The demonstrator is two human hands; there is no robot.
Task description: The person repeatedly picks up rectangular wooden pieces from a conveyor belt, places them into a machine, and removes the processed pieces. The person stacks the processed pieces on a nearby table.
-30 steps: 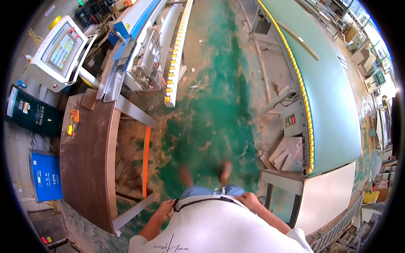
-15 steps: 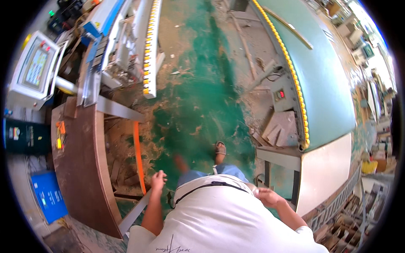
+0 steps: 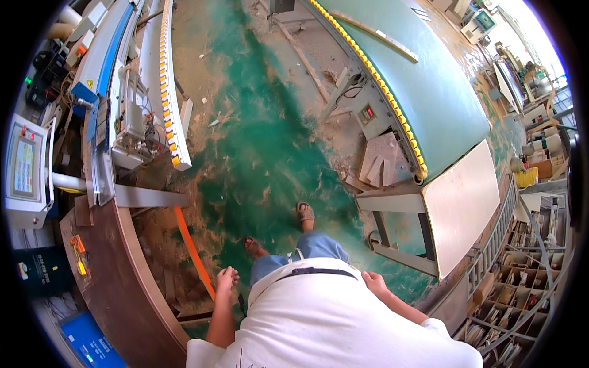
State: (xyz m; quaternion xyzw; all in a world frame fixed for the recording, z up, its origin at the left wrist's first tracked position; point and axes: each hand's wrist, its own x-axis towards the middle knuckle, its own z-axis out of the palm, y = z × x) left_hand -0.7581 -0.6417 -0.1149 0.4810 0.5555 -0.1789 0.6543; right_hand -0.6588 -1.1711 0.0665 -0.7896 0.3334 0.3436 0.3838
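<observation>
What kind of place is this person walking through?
Most likely a woodworking shop: sawdust lies over the green floor, a long machine with a roller track stands left, and a pale board rests on a table right.

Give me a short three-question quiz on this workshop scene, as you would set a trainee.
1. True or false: the left hand holds a tool.
2. Which lies nearer the right hand: A) the pale rectangular wooden panel, B) the grey control box with a screen?
3. Fill in: the sawdust-strewn floor is painted ____.

Key: 1 false, both hands are empty and open; 2 A; 3 green.
</observation>
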